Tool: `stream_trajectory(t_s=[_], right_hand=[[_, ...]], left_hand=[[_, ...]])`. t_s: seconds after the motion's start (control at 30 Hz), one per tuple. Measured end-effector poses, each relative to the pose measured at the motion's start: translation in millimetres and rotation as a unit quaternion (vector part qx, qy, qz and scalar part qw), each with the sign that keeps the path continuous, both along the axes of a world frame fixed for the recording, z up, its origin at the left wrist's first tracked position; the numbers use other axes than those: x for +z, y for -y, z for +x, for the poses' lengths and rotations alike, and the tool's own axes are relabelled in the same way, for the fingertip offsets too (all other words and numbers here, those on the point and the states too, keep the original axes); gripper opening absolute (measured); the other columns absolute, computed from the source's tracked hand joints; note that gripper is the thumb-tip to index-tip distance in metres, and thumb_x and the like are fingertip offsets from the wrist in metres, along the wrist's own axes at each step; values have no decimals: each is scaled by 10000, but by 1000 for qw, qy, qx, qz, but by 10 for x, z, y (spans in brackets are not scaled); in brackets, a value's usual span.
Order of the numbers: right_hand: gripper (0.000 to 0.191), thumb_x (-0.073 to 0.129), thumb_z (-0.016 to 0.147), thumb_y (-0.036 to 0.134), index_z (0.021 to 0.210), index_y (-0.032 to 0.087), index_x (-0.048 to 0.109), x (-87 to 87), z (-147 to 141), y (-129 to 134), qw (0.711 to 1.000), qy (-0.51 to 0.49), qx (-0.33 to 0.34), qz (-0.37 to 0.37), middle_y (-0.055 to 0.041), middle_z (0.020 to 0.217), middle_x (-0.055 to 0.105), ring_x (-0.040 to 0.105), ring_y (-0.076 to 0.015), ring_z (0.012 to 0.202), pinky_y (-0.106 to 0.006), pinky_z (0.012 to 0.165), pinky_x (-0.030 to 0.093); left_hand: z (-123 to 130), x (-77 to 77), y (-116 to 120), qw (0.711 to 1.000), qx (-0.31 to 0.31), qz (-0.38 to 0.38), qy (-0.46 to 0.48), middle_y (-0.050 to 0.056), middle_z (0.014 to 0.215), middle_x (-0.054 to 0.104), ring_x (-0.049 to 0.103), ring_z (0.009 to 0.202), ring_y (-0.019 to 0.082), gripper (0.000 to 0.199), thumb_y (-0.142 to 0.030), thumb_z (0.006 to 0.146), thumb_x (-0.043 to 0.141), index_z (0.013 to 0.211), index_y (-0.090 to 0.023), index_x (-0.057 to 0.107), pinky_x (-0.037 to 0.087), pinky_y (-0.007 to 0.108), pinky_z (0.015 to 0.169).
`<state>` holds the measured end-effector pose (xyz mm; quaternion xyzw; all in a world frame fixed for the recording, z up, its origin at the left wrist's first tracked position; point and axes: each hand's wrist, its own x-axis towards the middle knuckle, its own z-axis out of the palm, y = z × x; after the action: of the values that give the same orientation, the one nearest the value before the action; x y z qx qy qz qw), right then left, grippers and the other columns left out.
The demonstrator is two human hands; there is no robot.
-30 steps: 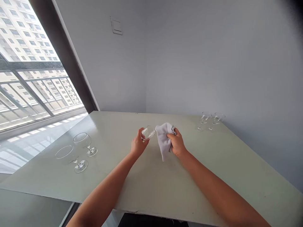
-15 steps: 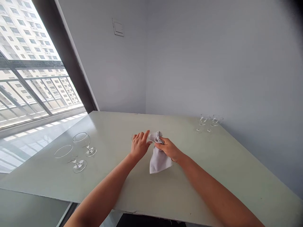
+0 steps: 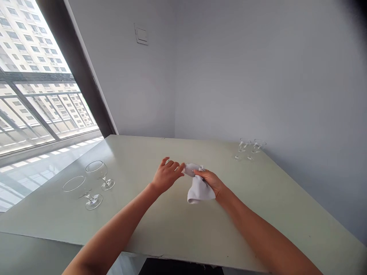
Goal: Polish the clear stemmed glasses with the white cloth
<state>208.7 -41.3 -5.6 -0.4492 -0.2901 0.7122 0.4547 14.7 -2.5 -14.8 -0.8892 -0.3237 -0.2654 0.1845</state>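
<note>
My right grip (image 3: 210, 181) is closed on a pale cloth (image 3: 200, 190), pinching it under my thumb; its loose end hangs below, probably because I need only the upper part up between my hands. Just beside that thumb, between my two grips, lies a drinking glass (image 3: 189, 168), its bowl mostly masked by white fabric. Whether the fabric is inside the bowl or only around it, I cannot tell.

My left grip (image 3: 169, 175) meets the glass's other end at thumb and forefinger, the remaining fingers raised and curled. I cannot tell how firmly it closes there. I judge that it steadies the glass while the right one works the cloth.

Below both grips is the bench (image 3: 163, 225), bare right under them, which should leave room to turn the glass.

Well to the left of my left grip stand a nearer goblet (image 3: 86, 194) and a farther goblet (image 3: 99, 171), each on its foot and, I think, within easy reach. Beyond my right grip, to the right, a first small glass (image 3: 243, 146) and a second small glass (image 3: 256, 148) stand close together near the wall (image 3: 258, 76), seemingly clear of my forearms.
</note>
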Motion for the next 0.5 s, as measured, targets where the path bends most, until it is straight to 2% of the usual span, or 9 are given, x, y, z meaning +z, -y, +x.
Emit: stream_trajectory(t_s=[0.1,0.2,0.23,0.3,0.33,0.37,0.4,0.43,0.5], right_hand=[[235,681,653,344,745,165,560,36,56,146,994,48,52,78,59,524,424,394,-79,467,-228,475,335],[234,643,697,356,663,160,518,121,114,321,952,174,144,208,56,547,379,344,-73,505,-223,492,279],[232,632,706,343,645,160,504,151,132,377,929,216,180,243,53,564,377,336,-73,524,-223,503,270],[240,626,708,320,614,159,474,186,153,466,889,265,243,284,47,600,382,328,-75,554,-223,518,261],[250,629,703,315,601,159,462,182,154,493,880,272,262,290,45,613,388,328,-76,562,-223,521,261],[264,636,695,315,587,158,454,161,149,507,880,267,268,287,45,614,388,326,-75,562,-223,522,261],[276,645,686,322,577,157,454,127,138,507,892,251,258,273,46,602,385,324,-74,555,-223,520,263],[282,655,677,336,576,157,462,83,123,497,914,225,232,244,49,580,381,326,-72,540,-224,515,269],[267,680,647,366,624,162,509,-9,84,459,968,140,147,146,55,541,394,355,-76,506,-229,507,299]], left_hand=[[-58,18,-28,996,-51,-75,9,47,761,615,556,697,152,320,-386,850,452,1098,-204,540,380,328,765],[-122,95,-1,962,-84,-254,52,25,689,595,537,633,129,357,-462,847,414,1013,-197,586,389,266,657],[-148,139,14,931,-109,-344,45,21,671,588,527,606,119,375,-480,850,391,946,-188,607,391,249,621],[-203,237,47,834,-167,-526,-5,22,644,578,504,553,107,445,-513,851,345,803,-162,615,393,227,549],[-226,282,66,782,-188,-593,-34,26,639,580,501,537,105,475,-525,851,327,757,-153,607,396,224,526],[-243,321,90,746,-197,-633,-55,30,644,588,508,534,108,492,-529,854,310,745,-149,603,404,226,518],[-251,349,120,742,-189,-641,-56,34,662,602,524,548,114,491,-522,860,295,775,-153,607,414,231,524],[-250,365,156,770,-168,-614,-43,38,698,618,547,583,124,467,-503,869,292,839,-164,612,429,241,551],[-226,364,239,879,-109,-463,-10,51,812,639,583,734,156,379,-449,874,337,1012,-198,586,450,297,683]])
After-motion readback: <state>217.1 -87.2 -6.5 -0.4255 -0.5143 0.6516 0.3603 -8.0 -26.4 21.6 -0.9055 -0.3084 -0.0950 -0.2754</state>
